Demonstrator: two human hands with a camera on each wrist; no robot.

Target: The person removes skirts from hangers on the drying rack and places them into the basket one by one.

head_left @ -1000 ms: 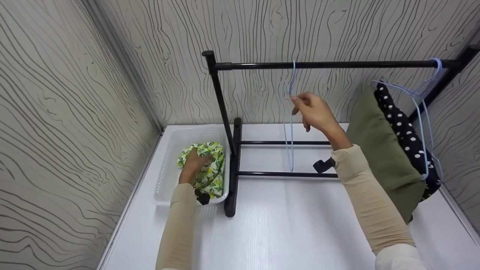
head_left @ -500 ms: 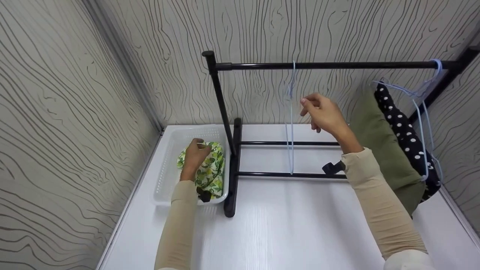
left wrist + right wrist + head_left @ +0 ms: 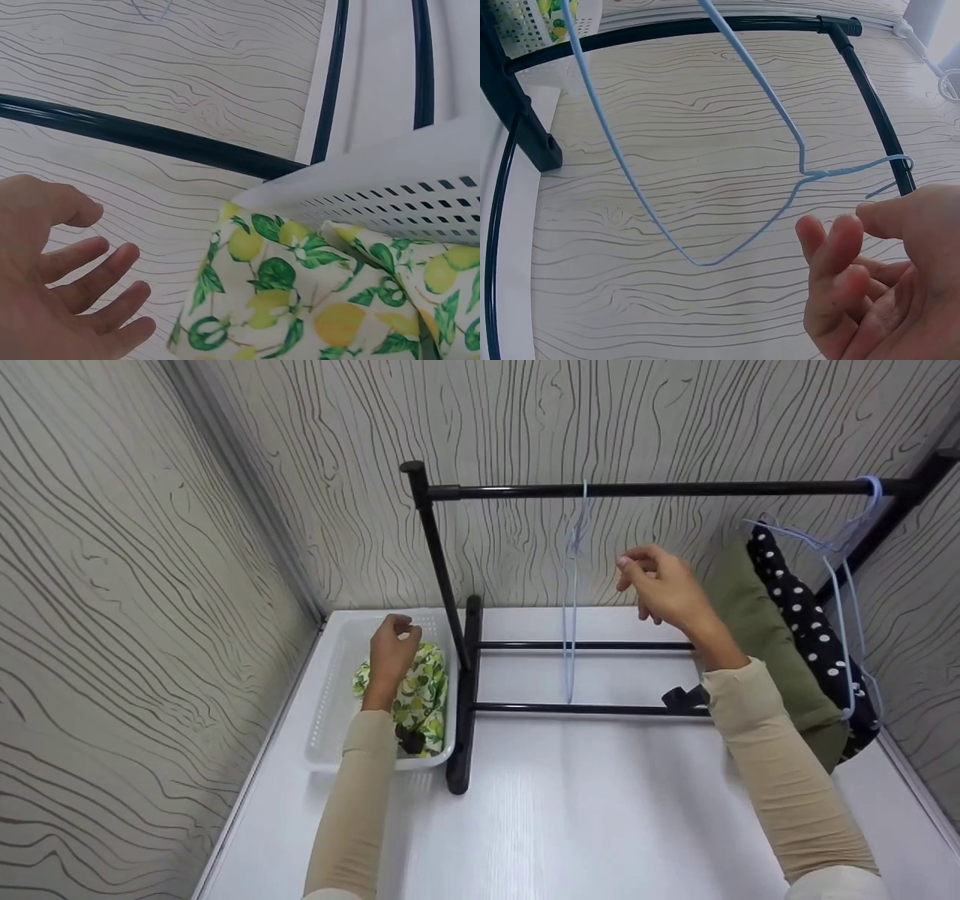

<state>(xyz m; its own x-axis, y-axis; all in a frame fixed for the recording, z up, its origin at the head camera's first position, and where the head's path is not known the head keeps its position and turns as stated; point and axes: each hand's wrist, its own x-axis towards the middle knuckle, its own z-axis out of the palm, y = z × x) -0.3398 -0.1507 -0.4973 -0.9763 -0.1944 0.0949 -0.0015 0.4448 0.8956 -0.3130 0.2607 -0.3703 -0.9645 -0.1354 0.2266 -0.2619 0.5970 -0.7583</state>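
Note:
My left hand [image 3: 393,654] hovers over the white basket [image 3: 330,712], its fingers loosely bent with nothing between them. Below it in the basket lies a bundled lemon-print cloth [image 3: 424,697]; the left wrist view shows the hand [image 3: 75,277] apart from that cloth [image 3: 277,292]. A bare blue wire hanger [image 3: 574,585] hangs from the black rack's top bar [image 3: 675,489]. To the right of this hanger my right hand [image 3: 664,589] is raised, fingers relaxed and holding nothing. In the right wrist view the hand [image 3: 877,277] does not touch the hanger [image 3: 769,90].
At the rack's right end, an olive-green cloth [image 3: 772,645] and a black polka-dot cloth [image 3: 814,622] hang by blue hangers [image 3: 847,637]. Two lower black bars [image 3: 570,709] cross above the white table [image 3: 540,810]. Wood-pattern walls [image 3: 360,472] enclose the back and sides.
My right hand has drawn away from the bare hanger to the right, and the hanger has swung slightly. My left hand has lifted off the lemon-print cloth and moved toward the back.

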